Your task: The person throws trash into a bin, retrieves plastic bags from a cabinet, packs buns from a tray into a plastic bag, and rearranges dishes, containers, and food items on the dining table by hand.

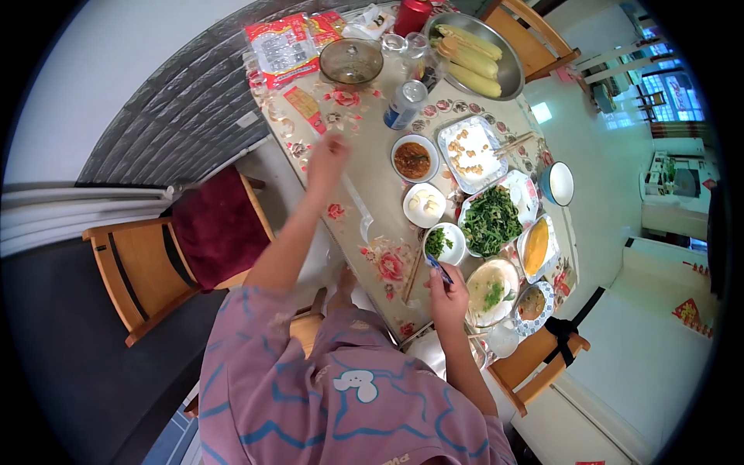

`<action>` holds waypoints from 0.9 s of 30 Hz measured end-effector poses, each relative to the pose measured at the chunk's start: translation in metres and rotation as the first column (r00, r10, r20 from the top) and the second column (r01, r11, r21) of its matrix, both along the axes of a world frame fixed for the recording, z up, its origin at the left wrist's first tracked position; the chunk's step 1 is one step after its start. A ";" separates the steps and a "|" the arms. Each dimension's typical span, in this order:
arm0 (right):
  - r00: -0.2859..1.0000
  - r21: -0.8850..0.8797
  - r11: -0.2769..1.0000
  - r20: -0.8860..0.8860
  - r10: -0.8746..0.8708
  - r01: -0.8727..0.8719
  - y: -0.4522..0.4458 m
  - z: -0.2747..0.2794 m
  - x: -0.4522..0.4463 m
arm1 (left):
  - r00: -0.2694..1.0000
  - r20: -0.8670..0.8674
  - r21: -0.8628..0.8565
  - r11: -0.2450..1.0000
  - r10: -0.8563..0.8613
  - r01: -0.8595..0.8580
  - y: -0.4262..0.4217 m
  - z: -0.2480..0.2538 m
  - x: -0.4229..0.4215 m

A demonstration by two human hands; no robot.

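Dark blue utensil [441, 273], too small to say what kind, is pinched in the right hand's [449, 300] grip, long axis slanting away from the body and a bit left, tip pointing at the white bowl [456, 242] of chopped greens [438, 243]. Left hand [328, 164] is blurry above the table [360, 147], so can't tell its grip, sorry.

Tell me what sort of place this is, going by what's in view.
Probably a home dining area: a table under a flowered cloth, set with dishes such as greens and corn, with wooden chairs around it.
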State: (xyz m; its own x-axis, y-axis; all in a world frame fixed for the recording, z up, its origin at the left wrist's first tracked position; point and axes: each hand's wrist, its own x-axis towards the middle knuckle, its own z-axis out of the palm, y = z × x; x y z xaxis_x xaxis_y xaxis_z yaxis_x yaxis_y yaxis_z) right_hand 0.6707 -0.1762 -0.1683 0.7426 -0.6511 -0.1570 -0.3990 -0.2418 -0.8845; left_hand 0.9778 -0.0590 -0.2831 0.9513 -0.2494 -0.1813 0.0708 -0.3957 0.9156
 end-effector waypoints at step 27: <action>0.991 -0.010 1.000 0.134 -0.007 0.008 0.018 0.028 -0.063 | 0.737 -0.444 -0.479 0.830 -0.510 0.286 0.034 0.057 -0.178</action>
